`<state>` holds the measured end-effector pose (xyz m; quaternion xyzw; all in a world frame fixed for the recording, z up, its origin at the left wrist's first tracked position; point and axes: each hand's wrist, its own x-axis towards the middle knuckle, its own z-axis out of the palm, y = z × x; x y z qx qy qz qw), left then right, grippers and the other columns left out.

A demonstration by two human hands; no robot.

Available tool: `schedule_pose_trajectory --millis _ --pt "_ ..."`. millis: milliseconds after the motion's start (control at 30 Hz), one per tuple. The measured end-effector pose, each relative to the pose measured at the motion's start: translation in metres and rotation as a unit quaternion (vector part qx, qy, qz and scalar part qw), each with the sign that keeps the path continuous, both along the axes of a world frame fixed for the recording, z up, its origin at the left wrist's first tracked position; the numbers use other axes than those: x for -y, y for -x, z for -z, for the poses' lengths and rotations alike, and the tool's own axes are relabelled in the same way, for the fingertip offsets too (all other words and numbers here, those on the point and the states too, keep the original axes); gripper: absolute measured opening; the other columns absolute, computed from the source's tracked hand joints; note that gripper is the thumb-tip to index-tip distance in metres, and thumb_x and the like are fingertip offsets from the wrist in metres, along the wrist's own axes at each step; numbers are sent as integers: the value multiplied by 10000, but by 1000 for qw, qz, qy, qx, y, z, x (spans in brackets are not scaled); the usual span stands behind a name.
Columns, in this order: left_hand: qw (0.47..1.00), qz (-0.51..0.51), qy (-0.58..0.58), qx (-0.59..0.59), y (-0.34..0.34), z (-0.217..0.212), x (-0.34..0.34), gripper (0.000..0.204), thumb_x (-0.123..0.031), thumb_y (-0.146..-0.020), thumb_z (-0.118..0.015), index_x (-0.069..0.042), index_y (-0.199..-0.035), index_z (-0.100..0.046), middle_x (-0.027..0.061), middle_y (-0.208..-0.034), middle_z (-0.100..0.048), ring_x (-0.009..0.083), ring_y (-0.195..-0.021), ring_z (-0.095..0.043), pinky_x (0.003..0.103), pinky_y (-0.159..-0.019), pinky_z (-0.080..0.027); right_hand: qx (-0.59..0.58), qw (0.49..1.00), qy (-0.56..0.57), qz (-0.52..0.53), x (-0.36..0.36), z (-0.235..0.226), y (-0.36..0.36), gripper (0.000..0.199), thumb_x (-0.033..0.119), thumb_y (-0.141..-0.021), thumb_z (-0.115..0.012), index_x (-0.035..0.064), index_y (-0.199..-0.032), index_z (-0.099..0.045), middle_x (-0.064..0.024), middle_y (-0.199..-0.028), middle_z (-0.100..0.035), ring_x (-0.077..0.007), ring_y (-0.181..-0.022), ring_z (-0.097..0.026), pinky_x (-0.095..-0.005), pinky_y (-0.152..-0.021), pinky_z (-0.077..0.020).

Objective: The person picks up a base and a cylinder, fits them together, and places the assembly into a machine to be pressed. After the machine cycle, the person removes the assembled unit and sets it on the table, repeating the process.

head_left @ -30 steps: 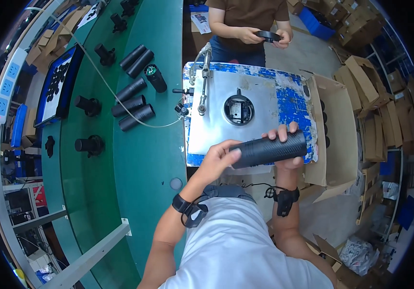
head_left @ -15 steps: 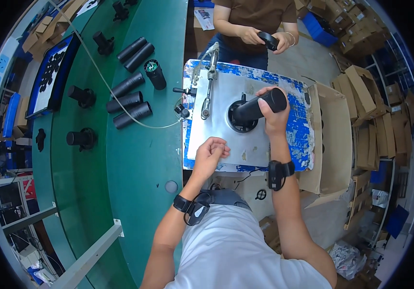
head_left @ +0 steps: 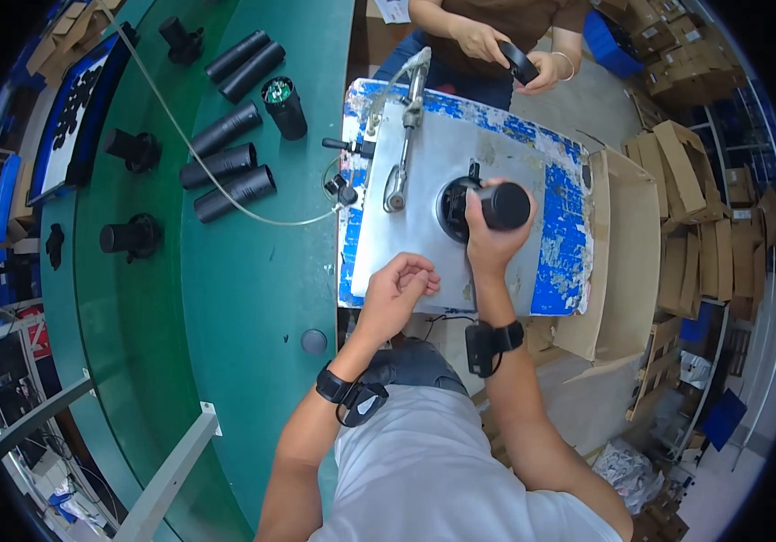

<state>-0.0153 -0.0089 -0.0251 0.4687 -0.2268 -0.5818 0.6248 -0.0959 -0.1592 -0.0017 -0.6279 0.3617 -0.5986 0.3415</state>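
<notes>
My right hand (head_left: 502,242) is wrapped round a black cylinder (head_left: 504,207), gripping it from its right and near side. The cylinder's lower end meets a round black base (head_left: 452,210) on the metal plate (head_left: 406,237); the hand partly hides where they join. Over the near part of the plate is my left hand (head_left: 402,287), its fingers curled in and the thumb close to them. Whatever it may hold is hidden. A jointed metal tool (head_left: 409,135) with a hose stands on the plate, left of the base.
The plate lies on a worn blue-and-white stand (head_left: 561,217). On the green bench (head_left: 252,298) at left are several black tubes (head_left: 236,194) and an upright tube with a green inside (head_left: 285,108). An open carton (head_left: 625,262) stands at right. Opposite, a person (head_left: 496,41) holds a black ring-shaped part.
My right hand has moved left and slightly nearer, and the cylinder, which leaned right, now stands more upright on the base. My left hand has barely moved. The whole view has shifted a little.
</notes>
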Motion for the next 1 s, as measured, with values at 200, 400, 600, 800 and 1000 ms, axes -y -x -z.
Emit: schedule_pose_trajectory --millis 200,400,600,800,1000 --pt "998 40 13 -49 -16 -3 -6 152 -49 -970 -491 17 -1084 -565 102 -964 -657 161 -873 -644 291 -799 -522 -105 945 -104 -290 50 -13 30 364 23 -685 -782 38 -985 -577 -58 -910 -656 -137 -869 -609 -296 -851 -472" --pt "923 -242 75 289 -95 -42 34 114 -68 -945 -531 -4 -955 -626 34 -778 -640 91 -737 -616 240 -666 -483 -93 984 -41 -148 27 7 25 365 -21 -698 -708 12 -1029 -556 -103 -929 -664 -185 -918 -627 -346 -890 -479" --pt "693 -103 -25 713 -167 18 120 265 -157 -842 -543 19 -999 -664 229 -957 -675 395 -911 -645 458 -860 -501 -83 933 -88 -338 49 -1 31 393 -28 -702 -693 27 -1053 -526 -120 -930 -655 -236 -950 -633 -403 -920 -484" --pt "693 34 -157 703 -188 38 123 355 -262 -900 -474 10 -980 -688 251 -956 -660 414 -944 -621 467 -899 -475 -74 915 -100 -383 54 1 34 400 -24 -705 -691 37 -1055 -506 -130 -948 -648 -260 -971 -636 -418 -932 -484" --pt "740 62 -185 643 -180 19 120 445 -359 -936 -434 -10 -964 -709 271 -863 -659 451 -878 -623 472 -873 -480 -80 920 -91 -374 58 4 37 407 -19 -700 -697 36 -1056 -508 -133 -947 -651 -253 -958 -636 -406 -923 -486"
